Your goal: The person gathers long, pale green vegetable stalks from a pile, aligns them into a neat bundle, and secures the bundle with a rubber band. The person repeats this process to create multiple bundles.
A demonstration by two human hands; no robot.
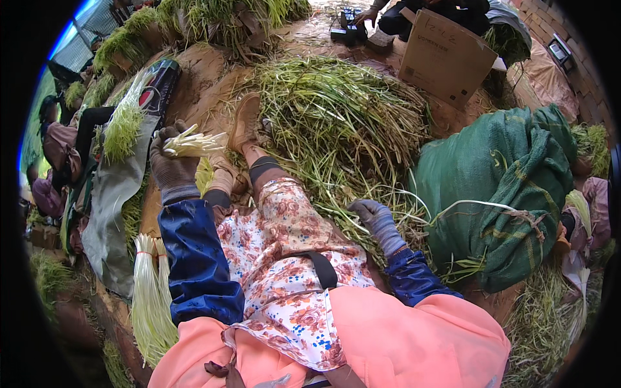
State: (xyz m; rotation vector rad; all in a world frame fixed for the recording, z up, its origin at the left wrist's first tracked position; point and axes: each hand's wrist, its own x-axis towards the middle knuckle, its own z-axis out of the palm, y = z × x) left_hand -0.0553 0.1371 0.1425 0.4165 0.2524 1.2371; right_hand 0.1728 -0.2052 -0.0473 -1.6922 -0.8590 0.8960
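Observation:
My left hand (174, 162), in a worn knit glove, is closed round a bunch of pale stalks (194, 143); their cut white ends point right and yellow-green leaves show below the hand. Gloved too, my right hand (376, 220) rests at the lower edge of a large heap of long green stalks (339, 111), touching a thin stalk; whether it grips that stalk cannot be told. Tied white-stemmed bundles (148, 286) lie beside my left sleeve. Another leafy bundle (128, 119) lies beyond my left hand.
A stuffed green woven sack (490, 194) stands at the right. Behind the heap, a person sits by a cardboard box (446, 58) and a black device (349, 29). A grey sheet (116, 203) lies at the left, with other people beyond it. More greens (228, 24) are piled at the back.

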